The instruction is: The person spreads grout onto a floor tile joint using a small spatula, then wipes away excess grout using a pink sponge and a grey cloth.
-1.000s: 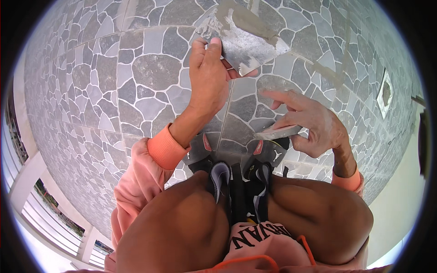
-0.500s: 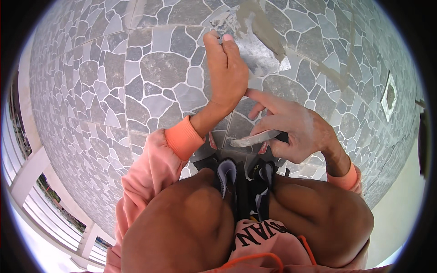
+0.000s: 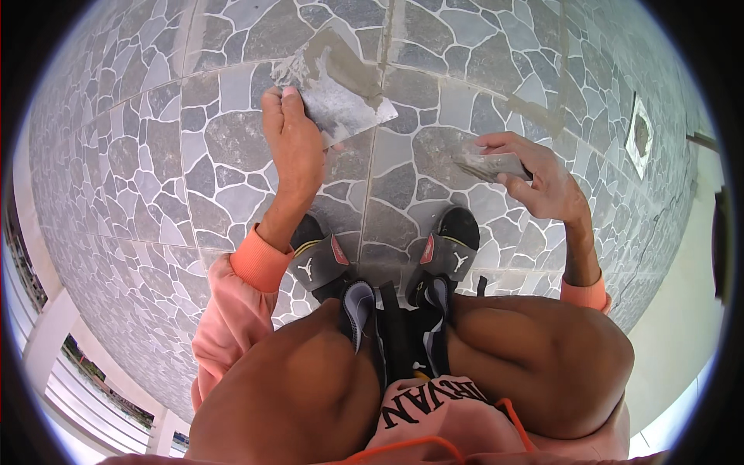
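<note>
In the head view, my left hand point(image 3: 291, 147) is closed on a metal plate point(image 3: 347, 105), gripping its left edge; wet grey cement and pale smears cover much of its top. My right hand point(image 3: 542, 177) is closed on a small flat grey scraper point(image 3: 488, 164), coated in cement, with its end pointing left and its fingers curled round it. The two hands are apart, both above the grey stone-pattern tiled floor point(image 3: 232, 139). A strip of grey cement point(image 3: 535, 112) lies along tile joints beyond my right hand.
My crouched knees point(image 3: 542, 356) and feet in dark sandals point(image 3: 318, 260) are below my hands. A square fitting with a dark centre point(image 3: 640, 133) is set at the right. A white railing point(image 3: 46, 333) runs along the lower left. A pale wall strip point(image 3: 674, 349) borders the right.
My left hand and plate have moved left and a little down since half a second ago. My right hand has risen and shifted right, turning the scraper, and more of my sandals shows.
</note>
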The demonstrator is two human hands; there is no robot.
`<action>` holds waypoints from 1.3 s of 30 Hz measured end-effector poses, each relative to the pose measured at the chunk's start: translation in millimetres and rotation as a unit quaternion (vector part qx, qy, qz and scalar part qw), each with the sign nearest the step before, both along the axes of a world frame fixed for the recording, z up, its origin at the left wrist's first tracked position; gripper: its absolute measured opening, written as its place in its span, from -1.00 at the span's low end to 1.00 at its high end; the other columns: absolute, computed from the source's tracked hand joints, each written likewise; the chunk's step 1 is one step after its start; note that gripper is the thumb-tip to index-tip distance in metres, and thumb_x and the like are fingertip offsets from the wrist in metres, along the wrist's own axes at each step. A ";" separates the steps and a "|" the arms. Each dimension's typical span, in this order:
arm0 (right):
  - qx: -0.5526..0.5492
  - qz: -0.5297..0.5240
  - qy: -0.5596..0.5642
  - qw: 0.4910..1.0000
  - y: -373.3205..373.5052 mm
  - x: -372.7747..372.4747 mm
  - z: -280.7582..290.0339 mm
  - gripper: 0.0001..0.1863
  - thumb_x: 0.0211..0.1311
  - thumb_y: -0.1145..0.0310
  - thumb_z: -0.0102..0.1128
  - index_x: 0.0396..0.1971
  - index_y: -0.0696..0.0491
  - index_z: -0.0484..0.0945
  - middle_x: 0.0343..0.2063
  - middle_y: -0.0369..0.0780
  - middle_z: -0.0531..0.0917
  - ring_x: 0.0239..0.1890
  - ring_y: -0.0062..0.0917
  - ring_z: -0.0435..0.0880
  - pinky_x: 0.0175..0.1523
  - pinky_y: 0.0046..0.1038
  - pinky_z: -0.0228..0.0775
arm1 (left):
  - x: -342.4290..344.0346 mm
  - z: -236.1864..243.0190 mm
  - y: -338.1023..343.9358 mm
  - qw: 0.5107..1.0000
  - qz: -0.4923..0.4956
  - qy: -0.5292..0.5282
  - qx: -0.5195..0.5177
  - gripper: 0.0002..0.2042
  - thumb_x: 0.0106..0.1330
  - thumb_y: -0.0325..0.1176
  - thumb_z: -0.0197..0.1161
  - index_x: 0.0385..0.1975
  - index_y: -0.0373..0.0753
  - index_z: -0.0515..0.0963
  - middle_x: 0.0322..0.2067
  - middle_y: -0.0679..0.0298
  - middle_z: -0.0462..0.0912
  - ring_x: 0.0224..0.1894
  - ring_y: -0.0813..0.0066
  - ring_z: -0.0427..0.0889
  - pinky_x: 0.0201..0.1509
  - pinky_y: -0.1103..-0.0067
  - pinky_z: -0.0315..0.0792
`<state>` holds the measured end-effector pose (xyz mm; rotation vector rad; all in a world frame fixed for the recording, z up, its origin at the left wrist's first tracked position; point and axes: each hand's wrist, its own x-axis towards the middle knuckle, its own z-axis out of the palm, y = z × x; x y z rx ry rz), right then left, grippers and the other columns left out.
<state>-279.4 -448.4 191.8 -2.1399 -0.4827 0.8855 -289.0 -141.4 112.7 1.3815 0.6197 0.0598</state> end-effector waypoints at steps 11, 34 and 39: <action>-0.248 -0.002 -0.473 0.846 -52.9 17.2 -147.0 -0.54 -0.02 0.57 0.10 -0.01 0.13 0.49 -0.13 -0.13 0.52 -0.07 -0.21 0.50 0.07 -0.24 0.36 | -24.6 15.9 -4.0 0.998 -0.030 0.040 -0.025 -0.82 0.49 -0.24 -0.12 -0.25 -0.19 0.35 -0.55 0.42 0.35 -0.71 0.71 0.33 -0.83 0.65 0.19; -0.214 0.001 -0.377 0.901 -70.0 36.5 -119.6 -0.64 0.07 0.61 0.07 -0.08 0.13 0.52 -0.20 -0.10 0.54 -0.13 -0.16 0.52 -0.03 -0.25 0.42 | -37.8 16.9 -6.4 0.993 -0.070 0.031 0.086 -0.76 0.52 -0.28 -0.10 -0.11 -0.31 0.42 -0.33 0.41 0.40 -0.29 0.69 0.28 -0.18 0.69 0.24; -0.158 0.056 -0.279 0.946 -79.0 54.3 -100.2 -0.61 0.00 0.63 0.06 -0.07 0.15 0.50 -0.18 -0.11 0.53 -0.14 -0.17 0.51 0.00 -0.29 0.41 | -41.4 12.6 -2.9 0.994 -0.080 -0.028 0.066 -0.75 0.53 -0.29 -0.12 -0.06 -0.32 0.41 -0.34 0.43 0.41 -0.29 0.73 0.30 -0.18 0.71 0.25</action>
